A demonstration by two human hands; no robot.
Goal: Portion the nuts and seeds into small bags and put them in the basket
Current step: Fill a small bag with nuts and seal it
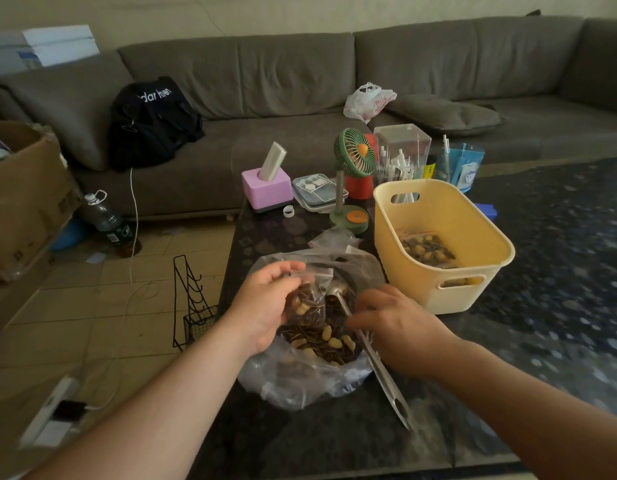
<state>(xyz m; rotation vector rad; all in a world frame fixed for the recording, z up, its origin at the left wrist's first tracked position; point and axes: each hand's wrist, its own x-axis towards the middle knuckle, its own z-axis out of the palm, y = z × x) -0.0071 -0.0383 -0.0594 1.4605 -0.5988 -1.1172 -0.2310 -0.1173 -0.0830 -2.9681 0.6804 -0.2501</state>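
Head view is showing the left hand (269, 303) pinching a small clear half-filled zip bag (309, 299), the right hand (400, 327) gripping a long metal spoon (366, 344), while one filled bag (426, 249) is already lying in the pale yellow plastic basket (438, 299).

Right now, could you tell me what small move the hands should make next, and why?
Probably seal the small bag: the left hand grips it already part-filled above the big bag, while the right hand rests by the spoon. One filled bag already lies in the basket.

A green desk fan (354, 152) stands beside a pink tissue box (267, 188).
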